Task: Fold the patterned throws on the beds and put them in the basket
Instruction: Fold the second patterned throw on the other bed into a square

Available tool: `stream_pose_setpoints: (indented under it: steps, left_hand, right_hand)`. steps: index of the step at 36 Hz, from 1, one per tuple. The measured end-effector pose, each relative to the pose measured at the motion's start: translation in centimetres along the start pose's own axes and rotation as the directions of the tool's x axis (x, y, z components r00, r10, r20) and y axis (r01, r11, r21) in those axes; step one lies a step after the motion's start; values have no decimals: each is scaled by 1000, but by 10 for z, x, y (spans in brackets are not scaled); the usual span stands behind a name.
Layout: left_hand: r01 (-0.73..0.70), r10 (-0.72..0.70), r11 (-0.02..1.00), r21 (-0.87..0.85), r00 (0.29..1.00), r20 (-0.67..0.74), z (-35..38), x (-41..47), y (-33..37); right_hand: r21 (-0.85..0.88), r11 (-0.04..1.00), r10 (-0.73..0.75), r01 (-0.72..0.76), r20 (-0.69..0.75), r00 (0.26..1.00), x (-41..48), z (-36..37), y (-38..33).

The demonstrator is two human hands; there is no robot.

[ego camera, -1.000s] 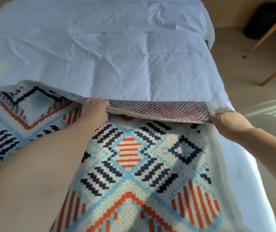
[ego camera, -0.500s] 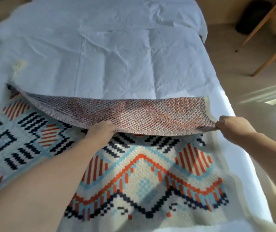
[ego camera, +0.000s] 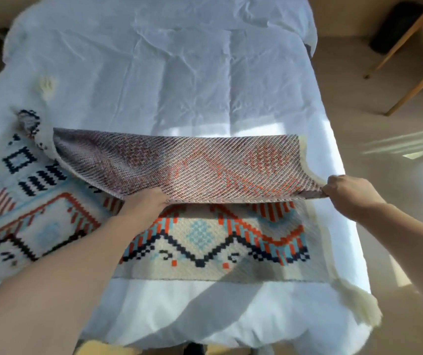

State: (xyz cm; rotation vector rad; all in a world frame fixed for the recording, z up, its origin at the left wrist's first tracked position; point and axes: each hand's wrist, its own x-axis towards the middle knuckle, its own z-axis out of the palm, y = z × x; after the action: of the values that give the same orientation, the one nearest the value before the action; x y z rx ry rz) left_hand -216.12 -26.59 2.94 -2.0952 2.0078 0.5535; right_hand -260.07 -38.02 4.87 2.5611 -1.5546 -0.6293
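The patterned throw (ego camera: 205, 242) lies across the near end of the bed (ego camera: 192, 73), its far edge turned back toward the person so the muted woven underside (ego camera: 192, 167) faces up over the bright orange, blue and black pattern. The left hand (ego camera: 143, 206) is clenched on that lifted edge near its middle, and the right hand (ego camera: 351, 193) is clenched on its right corner, with the cloth stretched fairly taut between them. The throw looks like a thick, soft knit: it sags and curls where unsupported, as at the loose left corner (ego camera: 29, 124), which has rumpled over on itself. It probably has some weight and enough grip not to slide on the white sheet (ego camera: 205, 303). Holding it at the corners and along the hem seems best, since a grasp in the middle leaves the left part trailing unevenly. Cream fringe (ego camera: 359, 303) hangs at the near right corner. No basket is in view. Wooden chair legs (ego camera: 415, 60) stand on the floor to the right.
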Motion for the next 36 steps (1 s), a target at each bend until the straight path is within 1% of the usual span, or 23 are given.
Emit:
stream_pose_setpoints:
  steps: [5,8,12,18,21,23,26,28,29,31,33,35,36]
  left_hand:
    - [12,-15,999,48,999,43,11,-33,29]
    - [40,-41,997,65,999,18,20,-50,37]
    - [40,-39,997,65,999,-20,35,-67,38]
    - [35,-36,992,125,999,7,51,-89,33]
    - [18,-20,990,142,1000,13,58,-102,30]
    - [-16,18,988,151,1000,-17,64,-110,29]
    - [-45,53,994,104,995,-84,77,-117,28]
    - [-37,44,990,134,998,-51,89,-117,27]
    - [-36,44,988,148,998,-49,95,-117,27]
    - [-46,57,990,134,995,-80,106,-115,27]
    - [-63,78,990,122,990,-121,118,-113,26]
    - [-60,77,992,112,985,-157,127,-114,23]
    - [-51,69,993,102,980,-184,131,-115,21]
  right_hand:
    - [41,999,-31,30,4,1000,-27,7,9]
    - [107,992,-58,62,-37,998,-42,18,14]
    - [106,990,-91,94,-28,995,-68,27,11]
    - [141,987,-75,80,-43,996,-101,43,-4]
    - [94,991,-91,92,-15,996,-114,53,-18]
    - [70,994,-90,88,23,996,-120,62,-28]
    - [59,996,-74,69,92,993,-125,76,-42]
    - [101,995,-25,13,115,993,-127,84,-52]
    - [116,993,-28,15,112,993,-127,90,-55]
    - [154,988,-14,-5,125,992,-127,100,-62]
    - [87,996,-12,1,131,991,-126,110,-66]
    - [3,998,-55,55,116,992,-124,118,-70]
    - [12,998,-63,62,100,993,-124,123,-71]
